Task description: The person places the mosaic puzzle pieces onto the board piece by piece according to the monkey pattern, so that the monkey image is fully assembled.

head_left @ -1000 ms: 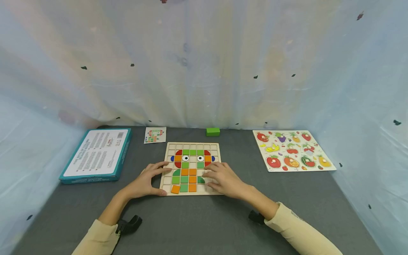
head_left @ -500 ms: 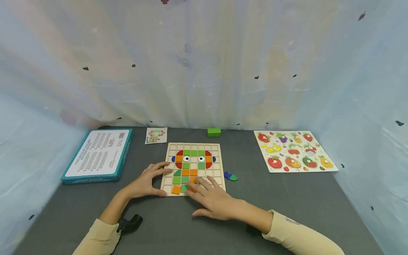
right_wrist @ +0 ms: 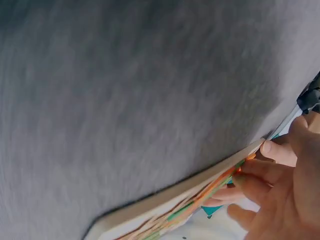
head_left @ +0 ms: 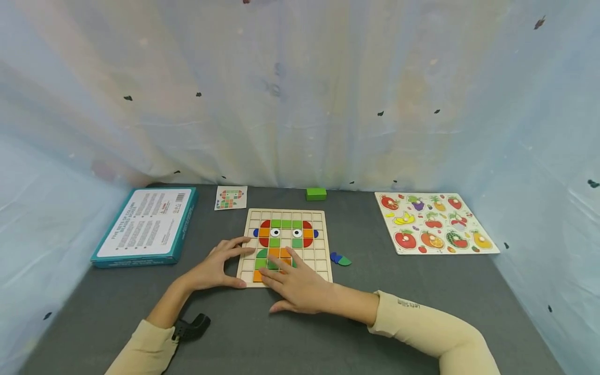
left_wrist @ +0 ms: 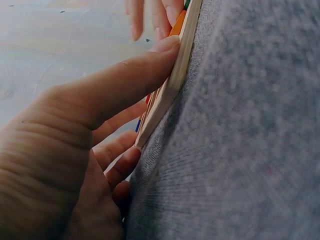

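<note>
A wooden grid board [head_left: 321, 254] lies on the dark tabletop, bearing a figure of red, green, orange and blue tiles with two eye tiles. My left hand [head_left: 216, 266] holds its left side, thumb at the near-left corner and fingers along the edge; the left wrist view shows the thumb on the board's rim [left_wrist: 167, 95]. Over the lower tiles spreads my right hand [head_left: 302, 287], its fingertips at an orange tile [head_left: 257, 276] in the bottom row. That hand hides part of the tiles beneath. In the right wrist view its fingers [right_wrist: 255, 182] touch the tiled surface.
Blue pieces [head_left: 334, 257] and a green piece [head_left: 345, 261] lie right of the board. Behind it are a pattern card [head_left: 230, 198] and a green block [head_left: 316, 194]. A teal-edged box [head_left: 145, 224] stands left, a fruit puzzle [head_left: 436, 224] right.
My right hand has moved from the board's right side leftward to the lower tiles, uncovering the blue and green pieces. The tilted orange tile now sits straight. My left hand stays put.
</note>
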`<action>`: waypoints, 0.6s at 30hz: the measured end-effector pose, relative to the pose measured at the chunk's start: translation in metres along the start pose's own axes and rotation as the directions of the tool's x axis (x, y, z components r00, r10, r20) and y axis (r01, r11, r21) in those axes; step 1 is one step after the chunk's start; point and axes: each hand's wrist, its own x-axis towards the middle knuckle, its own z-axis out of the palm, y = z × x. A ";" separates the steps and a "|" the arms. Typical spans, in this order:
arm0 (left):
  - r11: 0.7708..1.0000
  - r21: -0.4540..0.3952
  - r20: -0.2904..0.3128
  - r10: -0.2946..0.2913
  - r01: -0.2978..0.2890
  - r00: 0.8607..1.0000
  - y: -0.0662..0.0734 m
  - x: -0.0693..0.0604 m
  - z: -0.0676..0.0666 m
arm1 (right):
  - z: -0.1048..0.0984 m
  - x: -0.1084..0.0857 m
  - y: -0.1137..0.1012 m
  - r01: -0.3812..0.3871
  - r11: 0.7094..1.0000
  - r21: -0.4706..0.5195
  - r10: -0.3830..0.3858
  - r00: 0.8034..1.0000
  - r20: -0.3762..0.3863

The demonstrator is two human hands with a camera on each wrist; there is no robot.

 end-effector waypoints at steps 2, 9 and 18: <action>1.000 0.007 0.000 0.000 0.000 1.000 -0.001 0.000 0.000 | -0.001 0.001 0.003 0.032 0.999 -0.040 -0.033 0.999 -0.035; 1.000 0.006 0.000 0.009 -0.009 1.000 -0.001 0.001 0.000 | 0.006 0.000 0.003 0.073 0.994 -0.083 -0.078 0.995 -0.055; 1.000 0.012 0.000 0.004 -0.004 1.000 0.000 0.000 -0.001 | 0.007 -0.007 0.002 0.089 0.986 0.142 -0.078 0.994 -0.079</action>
